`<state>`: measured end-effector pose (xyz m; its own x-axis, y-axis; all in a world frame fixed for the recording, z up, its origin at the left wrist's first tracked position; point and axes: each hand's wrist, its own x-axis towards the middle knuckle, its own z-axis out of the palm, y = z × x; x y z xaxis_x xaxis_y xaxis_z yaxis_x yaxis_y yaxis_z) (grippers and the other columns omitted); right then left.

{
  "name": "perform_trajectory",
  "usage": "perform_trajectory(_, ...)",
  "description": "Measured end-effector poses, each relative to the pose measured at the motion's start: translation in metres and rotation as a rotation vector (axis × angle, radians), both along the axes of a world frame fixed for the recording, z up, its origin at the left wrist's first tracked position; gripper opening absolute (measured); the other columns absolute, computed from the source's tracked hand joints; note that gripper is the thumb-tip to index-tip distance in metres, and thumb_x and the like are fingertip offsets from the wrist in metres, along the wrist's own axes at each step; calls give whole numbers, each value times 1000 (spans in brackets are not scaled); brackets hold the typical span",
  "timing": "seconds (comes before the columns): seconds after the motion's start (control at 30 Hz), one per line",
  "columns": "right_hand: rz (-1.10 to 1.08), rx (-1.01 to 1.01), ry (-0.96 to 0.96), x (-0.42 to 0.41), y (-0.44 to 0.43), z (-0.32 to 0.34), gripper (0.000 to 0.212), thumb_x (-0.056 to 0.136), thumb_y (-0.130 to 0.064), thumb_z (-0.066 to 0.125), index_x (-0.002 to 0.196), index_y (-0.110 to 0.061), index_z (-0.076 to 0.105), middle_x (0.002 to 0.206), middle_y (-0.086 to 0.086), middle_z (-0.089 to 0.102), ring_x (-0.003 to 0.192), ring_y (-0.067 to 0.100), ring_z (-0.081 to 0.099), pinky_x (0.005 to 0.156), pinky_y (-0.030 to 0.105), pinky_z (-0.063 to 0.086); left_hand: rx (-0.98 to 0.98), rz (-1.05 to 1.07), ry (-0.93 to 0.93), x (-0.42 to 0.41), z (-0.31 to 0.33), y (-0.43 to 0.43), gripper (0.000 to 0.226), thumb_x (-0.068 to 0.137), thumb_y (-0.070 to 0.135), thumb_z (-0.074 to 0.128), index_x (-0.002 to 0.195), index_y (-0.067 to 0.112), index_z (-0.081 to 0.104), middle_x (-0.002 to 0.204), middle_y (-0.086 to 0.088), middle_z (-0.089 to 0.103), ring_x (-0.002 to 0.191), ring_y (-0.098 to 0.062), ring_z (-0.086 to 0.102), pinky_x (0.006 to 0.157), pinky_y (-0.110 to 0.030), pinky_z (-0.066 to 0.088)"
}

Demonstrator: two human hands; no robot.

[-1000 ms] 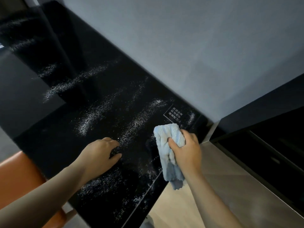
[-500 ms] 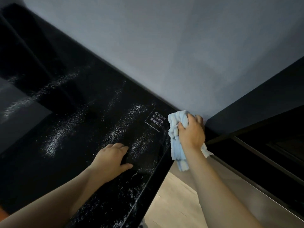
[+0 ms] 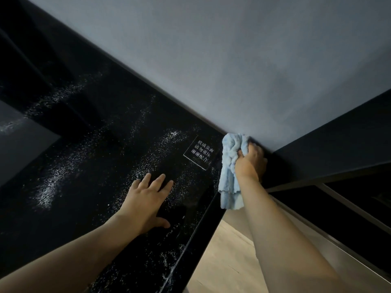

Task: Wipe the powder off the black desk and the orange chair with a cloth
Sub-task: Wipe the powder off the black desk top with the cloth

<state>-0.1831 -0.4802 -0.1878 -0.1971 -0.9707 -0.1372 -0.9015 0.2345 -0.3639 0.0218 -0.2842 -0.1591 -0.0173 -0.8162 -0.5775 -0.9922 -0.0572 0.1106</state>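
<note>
Right hand (image 3: pixel 250 159) clenches a bunched light blue cloth (image 3: pixel 229 163), fingers curled round its upper part, thumb side facing the camera. It is at the far right corner of the black desk (image 3: pixel 105 115), right where the desk top meets the grey wall (image 3: pixel 232 60). The top of the cloth touches the wall line. Its lower end hangs loose past the desk's right edge, over the gap beside it.

Left hand (image 3: pixel 146 199) lies flat on the desk, palm down, fingers straight and slightly spread, thumb out to the side, holding nothing. It sits nearer the camera than the cloth and to its left, well apart from the right hand. Both forearms are bare and reach in from the bottom of the view.

White powder (image 3: pixel 48 187) covers much of the glossy desk top: a dense patch at the left, a long streak running up toward the far left, and a band between the left hand and a small clear label (image 3: pixel 200 153) with white characters. The label lies flat on the desk just left of the cloth. More specks sit around the left hand and along the desk's right edge.

Right of the desk there is dark furniture (image 3: pixel 338 144) against the wall, with a pale wood floor (image 3: pixel 228 261) below.
</note>
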Motion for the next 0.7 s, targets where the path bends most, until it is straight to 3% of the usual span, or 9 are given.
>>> perform_trajectory(0.17,23,78,-9,-4,-4,-1,39,94,-25,59,132,-19,55,139,7,50,117,36,49,96,39,43,64,-32,-22,1,-8,2,125,67,65,72,153,25,-8,159,-1,-19,147,-36,-9,118,-49,20)
perform_trajectory(0.4,55,-5,-32,-2,20,-7,40,94,-20,57,134,-17,53,138,6,48,114,36,49,93,40,45,93,-45,-60,-2,-10,1,127,66,62,74,153,24,-10,159,-3,-20,147,-37,-10,117,-50,21)
perform_trajectory(0.6,35,-16,-83,2,47,-6,44,93,-38,56,133,-19,52,136,5,48,116,36,47,88,41,45,92,-52,-69,-1,-11,1,129,64,64,74,153,23,-9,159,-2,-19,147,-36,-8,116,-51,24)
perform_trajectory(0.7,5,21,-144,1,45,-3,58,87,-55,53,134,-21,49,136,5,47,119,35,46,92,41,44,89,-51,-67,-1,-11,1,129,63,64,75,153,24,-9,159,-2,-18,147,-36,-7,115,-51,25)
